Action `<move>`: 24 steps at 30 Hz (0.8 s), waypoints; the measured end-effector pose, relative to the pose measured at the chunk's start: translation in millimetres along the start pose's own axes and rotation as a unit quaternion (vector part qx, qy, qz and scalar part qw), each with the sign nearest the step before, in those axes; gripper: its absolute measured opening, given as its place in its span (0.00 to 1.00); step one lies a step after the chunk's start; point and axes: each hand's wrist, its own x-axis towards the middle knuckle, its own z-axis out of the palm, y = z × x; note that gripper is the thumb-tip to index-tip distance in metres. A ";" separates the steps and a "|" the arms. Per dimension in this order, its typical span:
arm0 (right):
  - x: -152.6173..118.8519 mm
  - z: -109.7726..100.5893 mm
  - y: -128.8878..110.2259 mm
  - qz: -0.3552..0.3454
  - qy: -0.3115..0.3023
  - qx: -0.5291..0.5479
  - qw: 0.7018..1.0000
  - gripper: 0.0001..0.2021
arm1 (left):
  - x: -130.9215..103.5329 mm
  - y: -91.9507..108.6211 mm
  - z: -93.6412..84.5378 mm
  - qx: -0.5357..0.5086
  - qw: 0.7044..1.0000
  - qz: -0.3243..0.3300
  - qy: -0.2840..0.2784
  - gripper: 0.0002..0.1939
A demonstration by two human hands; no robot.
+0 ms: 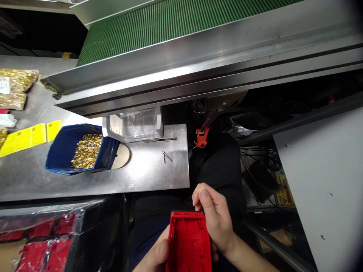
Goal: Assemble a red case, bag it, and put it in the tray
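My left hand [157, 252] is wrapped round a red plastic housing [188, 241], an open shell with a dark top edge, held low in front of my lap. Its thumb lies along the left side, and fingertips show past the right side. Close by the housing's upper right corner is my right hand [217, 217], closed, with thumb pressed against curled fingers. Whatever may be inside that grip is hidden. A blue bin [58, 151] with small gold-coloured metal pieces [87, 150] sits on the metal table at left.
A green ribbed conveyor [170, 22] with a metal side rail crosses the top. On the metal table [147, 177] are a clear bin [136, 124], small tweezer-like tool [166, 156] and yellow labels [31, 136]. A box [93, 234] of red parts stands lower left; a grey panel [326, 170] is right.
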 end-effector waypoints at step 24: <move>1.9 0.2 -2.3 0.012 -0.006 0.010 1.000 0.22 | -1.0 -1.4 -5.3 0.012 1.000 -0.001 -0.023 0.45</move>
